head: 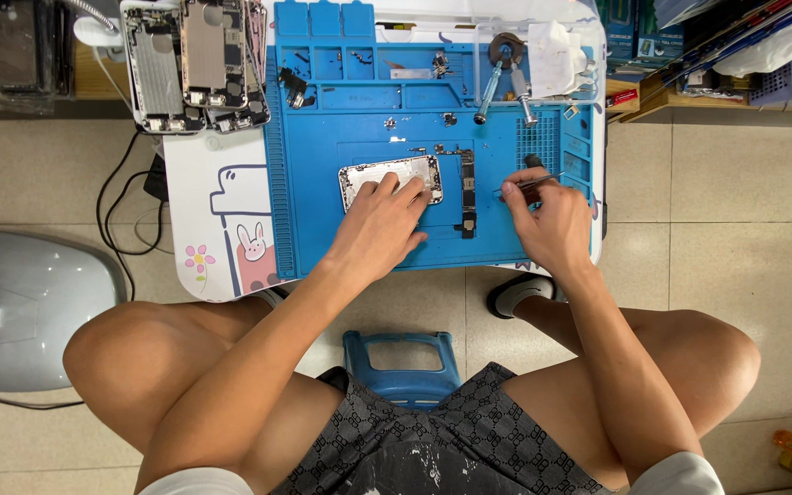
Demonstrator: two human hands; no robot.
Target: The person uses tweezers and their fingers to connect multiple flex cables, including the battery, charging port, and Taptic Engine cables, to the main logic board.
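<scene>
A silver phone housing [387,174] lies open on the blue repair mat [323,220]. My left hand [382,220] rests on its lower right part, fingers spread flat over it. Just right of the housing lies a long narrow circuit board [467,191]. My right hand [547,215] is right of the board and grips thin metal tweezers [526,186], whose tips point left toward the board.
Two screwdrivers [501,87] and a white tissue [554,57] lie at the mat's back right. A stack of stripped phone housings [196,64] sits at the back left of the small white table [222,229]. A blue stool [402,359] stands between my knees.
</scene>
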